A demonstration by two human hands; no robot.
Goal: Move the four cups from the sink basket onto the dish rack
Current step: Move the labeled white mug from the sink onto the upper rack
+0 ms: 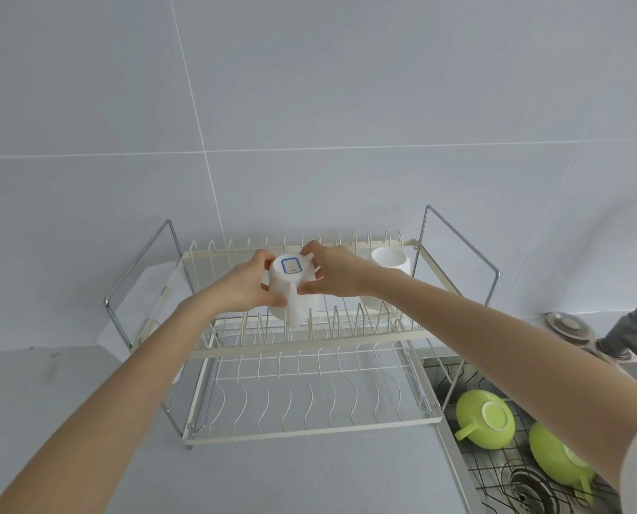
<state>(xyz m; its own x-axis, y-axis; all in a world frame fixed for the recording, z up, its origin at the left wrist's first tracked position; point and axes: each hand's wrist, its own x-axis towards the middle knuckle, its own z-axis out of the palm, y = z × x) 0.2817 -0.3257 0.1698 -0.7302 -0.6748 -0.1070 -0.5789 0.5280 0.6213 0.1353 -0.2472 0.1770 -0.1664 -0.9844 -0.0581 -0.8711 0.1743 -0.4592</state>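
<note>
Both hands hold a white cup (286, 287) upside down over the upper tier of the cream wire dish rack (302, 352). A blue-edged label shows on its base and its handle faces me. My left hand (248, 287) grips its left side, my right hand (333, 274) its right side. A second white cup (387, 270) stands upside down at the right end of the same tier. Two green cups (485, 419) (554, 458) lie upside down in the black wire sink basket (494, 473) at the lower right, the nearer one partly hidden by my right forearm.
The rack's lower tier (309, 402) holds nothing. A grey faucet (632, 328) rises behind the sink, with a metal drain stopper (569, 324) beside it. The sink drain (524, 484) shows under the basket. Grey tiled wall stands close behind the rack.
</note>
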